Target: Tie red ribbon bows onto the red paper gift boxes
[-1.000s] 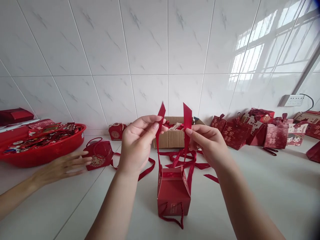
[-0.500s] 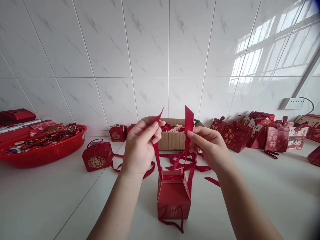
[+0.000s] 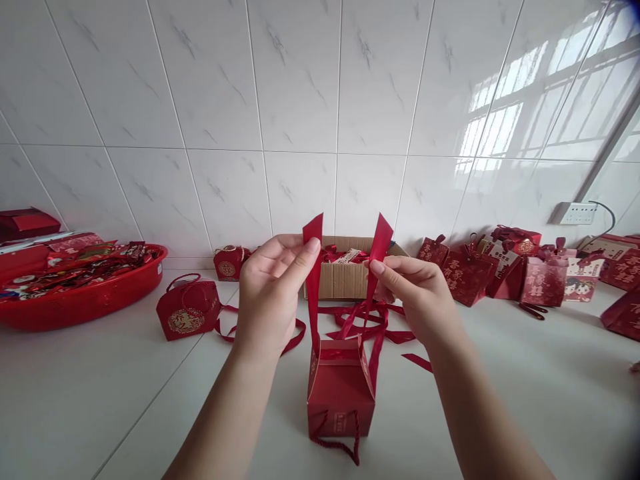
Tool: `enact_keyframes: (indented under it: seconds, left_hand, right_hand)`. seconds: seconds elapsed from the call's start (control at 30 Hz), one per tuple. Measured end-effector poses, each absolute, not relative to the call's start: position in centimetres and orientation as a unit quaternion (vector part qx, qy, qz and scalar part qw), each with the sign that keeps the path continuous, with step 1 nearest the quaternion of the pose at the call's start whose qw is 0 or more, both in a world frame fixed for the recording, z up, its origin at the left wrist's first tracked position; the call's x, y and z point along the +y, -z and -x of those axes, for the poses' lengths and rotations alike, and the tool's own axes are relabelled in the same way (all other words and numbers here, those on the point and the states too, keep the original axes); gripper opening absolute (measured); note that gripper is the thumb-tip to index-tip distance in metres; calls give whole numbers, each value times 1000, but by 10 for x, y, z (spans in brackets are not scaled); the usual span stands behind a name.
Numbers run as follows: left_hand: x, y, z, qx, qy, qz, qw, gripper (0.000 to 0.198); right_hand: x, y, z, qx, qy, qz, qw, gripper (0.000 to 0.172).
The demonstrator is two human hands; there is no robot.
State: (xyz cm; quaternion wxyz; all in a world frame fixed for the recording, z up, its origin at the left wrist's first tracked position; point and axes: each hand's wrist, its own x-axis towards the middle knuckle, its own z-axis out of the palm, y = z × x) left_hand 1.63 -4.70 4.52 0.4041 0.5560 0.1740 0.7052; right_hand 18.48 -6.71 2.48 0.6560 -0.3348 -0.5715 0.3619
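A small red gift box point(image 3: 341, 393) stands in front of me, a twisted cord handle point(image 3: 345, 445) hanging down its near side. Dark red ribbon point(image 3: 313, 293) rises in two ends from the top of the box. My left hand point(image 3: 277, 283) pinches one end between thumb and fingers, its slanted tip pointing up. The other end is pinched by my right hand point(image 3: 413, 283), level with the left, with its tip leaning right. Where the ribbon passes through the box top is partly hidden.
Loose ribbons point(image 3: 357, 320) lie behind the box, before a cardboard carton point(image 3: 345, 280). A red basin point(image 3: 85, 300) of wrapped sweets stands left, near another red gift box point(image 3: 187, 310). Several red gift bags point(image 3: 467, 273) line the right, below a white socket strip point(image 3: 575, 213).
My left hand has shifted slightly left, and its ribbon end now shows flat and broad instead of edge-on. The right ribbon end leans more to the right. The view has turned slightly.
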Motion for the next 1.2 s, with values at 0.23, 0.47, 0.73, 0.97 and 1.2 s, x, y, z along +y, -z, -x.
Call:
enact_keyframes:
  seconds: [0.23,0.47,0.73,0.97,1.2]
  left_hand:
    - [-43,-46,-13,199,-731,-539,368,10]
    - [-42,-46,-10,198,-726,-555,354,10]
    - [-44,-46,-10,200,-659,-601,405,16]
    - [-48,-45,-11,267,-551,-651,449,48]
    - [-45,-42,-11,289,-528,-681,417,36]
  right_hand:
    - [-68,-24,-184,-563,-319,354,675,23]
    - [-68,-24,-182,-565,-307,352,680,23]
    - [-64,-19,-177,-569,-407,292,652,15]
    - [-68,-19,-170,-633,-428,286,579,11]
    - [-69,-18,-179,-641,-450,263,563,10]
